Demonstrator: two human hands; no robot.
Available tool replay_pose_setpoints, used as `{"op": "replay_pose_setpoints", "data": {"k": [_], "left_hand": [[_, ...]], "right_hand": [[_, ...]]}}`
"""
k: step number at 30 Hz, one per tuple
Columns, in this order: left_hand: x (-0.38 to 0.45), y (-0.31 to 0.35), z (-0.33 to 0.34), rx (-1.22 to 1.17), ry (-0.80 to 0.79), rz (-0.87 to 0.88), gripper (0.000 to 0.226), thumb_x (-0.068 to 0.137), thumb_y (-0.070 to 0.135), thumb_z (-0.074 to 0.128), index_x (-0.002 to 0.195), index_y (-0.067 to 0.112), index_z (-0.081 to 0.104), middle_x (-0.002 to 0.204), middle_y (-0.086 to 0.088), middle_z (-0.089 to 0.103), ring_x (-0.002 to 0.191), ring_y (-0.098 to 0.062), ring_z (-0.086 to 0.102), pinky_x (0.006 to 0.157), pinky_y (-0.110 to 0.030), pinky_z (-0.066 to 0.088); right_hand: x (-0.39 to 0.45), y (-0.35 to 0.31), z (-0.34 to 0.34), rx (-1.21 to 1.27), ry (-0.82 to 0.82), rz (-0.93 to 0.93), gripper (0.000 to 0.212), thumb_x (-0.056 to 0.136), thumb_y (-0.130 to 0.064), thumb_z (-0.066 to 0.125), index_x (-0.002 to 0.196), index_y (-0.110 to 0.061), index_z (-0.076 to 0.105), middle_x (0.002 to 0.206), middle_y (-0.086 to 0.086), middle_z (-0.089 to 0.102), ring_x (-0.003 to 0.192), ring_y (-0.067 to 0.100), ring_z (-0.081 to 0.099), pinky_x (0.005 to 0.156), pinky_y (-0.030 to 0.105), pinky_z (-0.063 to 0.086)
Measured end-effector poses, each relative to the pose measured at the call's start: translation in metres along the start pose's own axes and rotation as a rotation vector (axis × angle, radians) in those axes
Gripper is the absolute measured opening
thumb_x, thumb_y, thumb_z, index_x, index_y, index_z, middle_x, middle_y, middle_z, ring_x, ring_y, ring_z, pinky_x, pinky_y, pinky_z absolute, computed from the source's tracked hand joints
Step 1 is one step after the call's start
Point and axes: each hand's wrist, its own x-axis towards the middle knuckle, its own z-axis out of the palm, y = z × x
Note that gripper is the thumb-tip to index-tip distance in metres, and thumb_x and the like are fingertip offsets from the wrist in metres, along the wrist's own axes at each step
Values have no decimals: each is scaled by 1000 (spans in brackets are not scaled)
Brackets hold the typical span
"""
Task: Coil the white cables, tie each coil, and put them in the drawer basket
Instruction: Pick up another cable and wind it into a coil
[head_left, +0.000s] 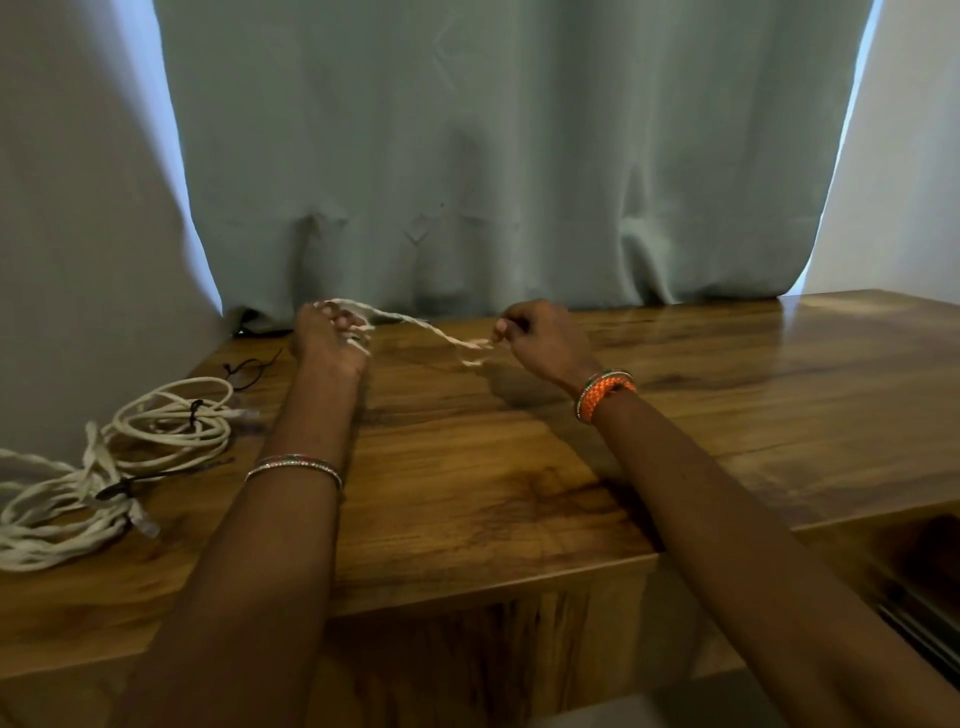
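We judge the white cable (431, 328) light and limp, gripped in our left hand (332, 338), pinched by our right hand (535, 332)

The white cable (436, 330) is motion-blurred, and the left coil (47, 514) is cropped.

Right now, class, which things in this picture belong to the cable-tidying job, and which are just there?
Part of the job:
- left hand, gripping loops of white cable
- right hand, pinching the same cable
- tied coil
- second coil, at the table's left edge
- loose black tie

Just there:
- wooden table
- curtain
- bracelets
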Motion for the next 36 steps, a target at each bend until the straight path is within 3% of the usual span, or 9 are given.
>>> {"op": "replay_pose_setpoints", "data": {"k": [6, 11, 14, 16, 20, 24, 27, 31, 36], "left_hand": [[-2, 2, -2, 18, -2, -6, 35, 82, 4, 33, 50, 18, 32, 33, 7, 31, 27, -6, 29, 39, -8, 28], [-22, -15, 13, 341, -297, -233, 31, 79, 7, 42, 49, 13, 46, 37, 8, 34, 29, -5, 30, 41, -12, 33], [-36, -18, 18, 510, -523, -384, 9, 57, 11, 62, 60, 7, 55, 39, 9, 35, 27, -3, 29, 39, -14, 35], [-40, -16, 18, 513, -564, -401, 11, 53, 14, 64, 59, 7, 57, 38, 8, 35, 27, -3, 29, 37, -16, 35], [-34, -16, 16, 383, -437, -306, 5, 65, 9, 53, 61, 10, 48, 39, 8, 36, 29, -4, 30, 39, -15, 35], [-26, -13, 18, 106, -255, -109, 28, 63, 9, 37, 35, 16, 39, 33, 9, 32, 28, -5, 30, 41, -12, 30], [-12, -7, 6, 11, 31, 37, 41, 84, 4, 29, 45, 17, 35, 29, 8, 33, 23, -5, 29, 33, -9, 25], [-5, -3, -16, 360, 285, 183, 38, 102, 21, 19, 66, 19, 29, 50, 8, 43, 22, -2, 38, 27, -11, 28], [0, -22, -8, 495, 307, 347, 31, 97, 11, 38, 66, 15, 40, 53, 1, 47, 32, -4, 38, 30, -13, 27]], "right_hand": [[-7, -16, 11, 106, 61, -125, 24, 88, -14, 59, 111, -6, 64, 108, 9, 66, 99, 20, 61, 88, 33, 49], [-8, -40, 27, 250, -58, -166, 69, 83, 5, 56, 145, -2, 26, 150, 17, 31, 139, 24, 28, 105, 11, 15], [-11, -35, 32, 260, -63, -222, 68, 81, 5, 58, 143, 0, 30, 146, 19, 37, 136, 27, 34, 110, 23, 23], [-9, -30, 30, 272, 0, -182, 37, 86, 2, 55, 123, 1, 50, 121, 17, 59, 112, 28, 54, 98, 33, 41], [-5, -17, 21, 288, 1, -90, 17, 96, -12, 48, 88, -4, 61, 74, 3, 59, 67, 17, 51, 63, 26, 35], [-3, -8, 14, -5, 20, -92, 15, 94, -18, 50, 92, -12, 63, 78, 5, 65, 70, 24, 58, 59, 27, 33], [-3, -6, 7, -87, 32, -114, 14, 85, -16, 59, 97, -19, 65, 83, 2, 69, 75, 20, 61, 58, 26, 37], [-7, -13, 4, 334, -59, 6, 17, 75, -20, 76, 91, -18, 70, 69, -7, 60, 60, 0, 51, 52, 11, 35], [-13, -27, 6, -31, -147, -160, 16, 83, -27, 69, 95, -19, 75, 88, 0, 72, 73, 9, 58, 56, 21, 35]]}}
